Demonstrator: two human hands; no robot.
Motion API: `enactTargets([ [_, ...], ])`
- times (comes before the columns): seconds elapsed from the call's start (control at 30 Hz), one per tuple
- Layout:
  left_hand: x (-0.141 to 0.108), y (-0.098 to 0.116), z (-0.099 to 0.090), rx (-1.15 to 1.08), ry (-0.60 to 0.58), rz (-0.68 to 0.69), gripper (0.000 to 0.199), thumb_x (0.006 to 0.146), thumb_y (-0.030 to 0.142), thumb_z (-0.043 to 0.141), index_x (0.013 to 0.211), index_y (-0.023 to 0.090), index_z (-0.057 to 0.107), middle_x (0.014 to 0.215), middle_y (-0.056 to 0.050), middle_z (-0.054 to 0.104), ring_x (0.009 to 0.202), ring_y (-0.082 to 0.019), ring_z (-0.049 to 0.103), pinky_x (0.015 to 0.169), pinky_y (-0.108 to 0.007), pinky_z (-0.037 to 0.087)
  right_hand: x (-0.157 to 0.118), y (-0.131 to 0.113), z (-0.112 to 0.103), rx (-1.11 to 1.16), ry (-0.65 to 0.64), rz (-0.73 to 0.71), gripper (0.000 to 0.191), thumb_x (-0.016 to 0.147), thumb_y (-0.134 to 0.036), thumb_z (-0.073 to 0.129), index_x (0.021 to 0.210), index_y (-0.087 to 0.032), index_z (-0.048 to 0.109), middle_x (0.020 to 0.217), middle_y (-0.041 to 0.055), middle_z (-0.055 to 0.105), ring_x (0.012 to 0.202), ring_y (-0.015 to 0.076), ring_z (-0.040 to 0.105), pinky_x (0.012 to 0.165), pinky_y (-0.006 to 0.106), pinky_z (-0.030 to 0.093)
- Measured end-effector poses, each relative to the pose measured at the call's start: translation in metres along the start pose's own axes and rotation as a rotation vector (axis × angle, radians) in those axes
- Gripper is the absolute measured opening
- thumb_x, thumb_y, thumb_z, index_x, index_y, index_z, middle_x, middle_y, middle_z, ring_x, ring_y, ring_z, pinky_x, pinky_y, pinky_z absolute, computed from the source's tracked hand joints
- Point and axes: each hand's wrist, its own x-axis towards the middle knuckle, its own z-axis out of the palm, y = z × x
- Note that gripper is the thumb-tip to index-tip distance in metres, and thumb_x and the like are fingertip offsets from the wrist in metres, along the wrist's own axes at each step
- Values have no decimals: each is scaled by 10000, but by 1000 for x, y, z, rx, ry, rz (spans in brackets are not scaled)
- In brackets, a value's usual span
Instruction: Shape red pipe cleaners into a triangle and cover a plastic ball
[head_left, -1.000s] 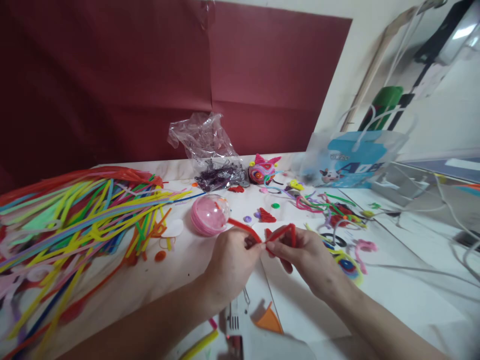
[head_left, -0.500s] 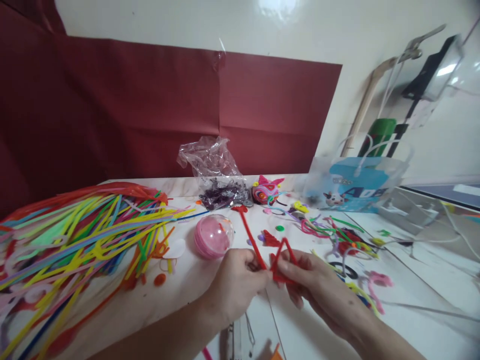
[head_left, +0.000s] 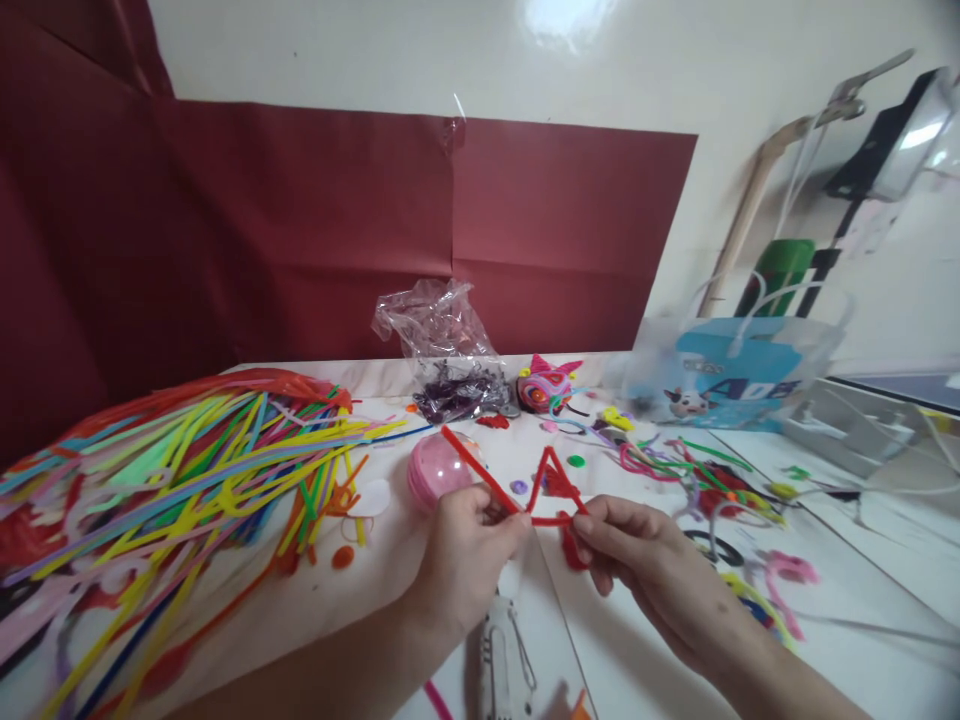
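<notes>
The left hand [head_left: 469, 548] had its fingers closed on a red pipe cleaner [head_left: 481, 470], and the right hand [head_left: 649, 548] pinched the lower right corner of its triangular bend. The piece was held above the worktop [head_left: 630, 665], near a pink ball [head_left: 431, 475].

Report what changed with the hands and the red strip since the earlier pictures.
The right hand has drawn away rightward from the left hand, so the red strip shows an open triangle between them; its free end leans further left than half a second ago. Both hands kept hold. The pink ball stayed put.
</notes>
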Motion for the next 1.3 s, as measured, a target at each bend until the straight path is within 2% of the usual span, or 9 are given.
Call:
enactTargets([
  [0.13,-1,2,-1,-121,35,-91,114,634,191,583,563,127,522,462,28,471,446,-77,411,468,-211,318,2,5,1,-43,-4,-15,414,721,-443,746,626,-80,571,593,61,514,465,90,401,439,141,315],
  [0.33,-2,-5,-4,-333,-10,-182,107,630,182,588,565,122,527,497,23,481,471,-65,415,494,-198,328,1,12,1,-81,-26,-26,389,730,-421,735,623,-81,581,583,54,508,478,100,414,456,156,334],
  [0.53,-2,-1,-10,-191,-13,-113,116,621,201,603,576,119,534,482,29,481,452,-71,424,476,-206,331,2,-5,-1,-84,-82,25,441,799,-512,663,786,-87,545,722,75,535,599,141,485,524,186,399],
  [0.63,-4,0,-11,-91,-57,-98,98,610,195,602,582,121,546,459,32,477,430,-74,421,452,-208,320,8,-15,-5,-78,-74,35,443,812,-522,649,780,-101,514,715,59,524,602,150,498,530,205,403],
  [0.73,-6,-4,-10,2,-107,-73,98,608,205,599,571,125,554,460,25,490,428,-84,432,440,-212,322,12,-18,-5,-41,-82,46,425,751,-477,723,753,-101,525,718,62,539,564,140,491,518,211,405],
  [0.83,-7,-8,-10,39,-104,-35,90,612,209,591,574,133,562,477,22,511,435,-91,450,434,-211,334,11,-17,1,-38,-50,46,413,674,-429,783,679,-95,541,656,59,543,524,126,479,509,203,399],
  [0.93,-6,-10,-12,30,-43,-23,96,615,206,582,555,141,543,442,35,491,412,-84,434,420,-203,324,7,-13,10,-59,22,2,414,653,-420,789,607,-93,540,610,58,541,500,118,474,479,177,370],
  [1.07,-7,-9,-15,-40,25,-70,100,613,204,578,561,137,525,424,39,476,405,-76,422,421,-197,318,3,-6,20,-50,93,-57,419,657,-418,789,602,-92,533,597,63,543,509,118,479,483,163,371],
  [1.3,-13,-11,-14,-47,-102,-86,103,624,205,575,569,131,531,432,36,479,412,-72,421,437,-202,325,8,1,26,-4,56,13,407,612,-388,823,690,-79,571,640,44,525,531,109,465,487,163,407],
])
